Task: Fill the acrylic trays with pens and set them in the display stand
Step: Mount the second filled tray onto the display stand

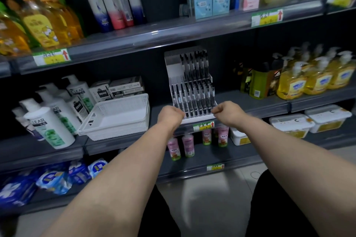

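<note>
Both hands are on the front tray (174, 96). Left hand (170, 114) is at its left front corner and right hand (224, 110) at its right front corner. Fingers are curled in tight and look to be pinching the front edge, but the fingertips are hidden behind the knuckles.

Looks like the seating step. To do it well: keep the tray level, push both corners evenly and straight back into the display stand (170, 63), no twist. The pens (194, 96) stand loose, so a tilt would spill them.

The tray is clear acrylic and looks full, with rows of black pens leaning back. It sits in the stand's lower front tier. In the back tray (209, 80), one tier up, pens fill the right side and the left looks bare.

Left of the stand is a white basket (123, 100), right of it are yellow soap bottles (317, 79), and just below it is a price tag (203, 126).
</note>
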